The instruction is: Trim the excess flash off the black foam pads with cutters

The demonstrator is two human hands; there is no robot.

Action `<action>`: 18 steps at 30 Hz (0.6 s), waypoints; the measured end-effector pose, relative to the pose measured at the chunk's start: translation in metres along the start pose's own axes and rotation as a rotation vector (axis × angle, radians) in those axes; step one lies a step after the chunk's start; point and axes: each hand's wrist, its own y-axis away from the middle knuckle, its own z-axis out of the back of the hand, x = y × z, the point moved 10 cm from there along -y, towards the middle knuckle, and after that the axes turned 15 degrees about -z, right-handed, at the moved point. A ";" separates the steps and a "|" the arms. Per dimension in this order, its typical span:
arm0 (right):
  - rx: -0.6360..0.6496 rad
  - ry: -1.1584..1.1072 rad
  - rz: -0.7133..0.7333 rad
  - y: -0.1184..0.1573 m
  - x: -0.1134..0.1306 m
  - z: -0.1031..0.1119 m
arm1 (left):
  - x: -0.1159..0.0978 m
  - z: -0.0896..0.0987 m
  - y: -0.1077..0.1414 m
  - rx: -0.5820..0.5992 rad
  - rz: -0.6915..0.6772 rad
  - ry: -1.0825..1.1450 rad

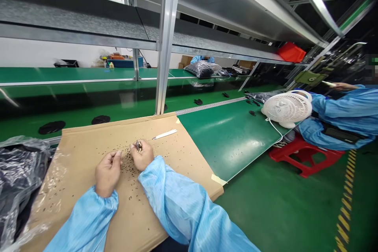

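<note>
- While both forearms rested on the flat brown cardboard sheet, a small dark metallic part was pinched at the fingertips of the right hand, raised just above the sheet, probably for inspection.
- The left hand was loosely curled, fingertips pinched together; its contents could not be told.
- Tiny dark specks were scattered over the sheet, near a thin white strip.
- A green bench top and a white desk fan were noted.
</note>
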 end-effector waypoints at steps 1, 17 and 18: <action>-0.013 -0.025 -0.022 -0.003 -0.001 0.003 | 0.000 0.000 0.000 -0.005 -0.008 0.001; 0.048 0.811 -0.122 -0.197 0.025 -0.046 | -0.010 -0.014 -0.001 -0.017 0.023 0.196; 0.052 0.807 -0.127 -0.211 0.022 -0.053 | -0.011 -0.015 -0.001 -0.010 0.025 0.206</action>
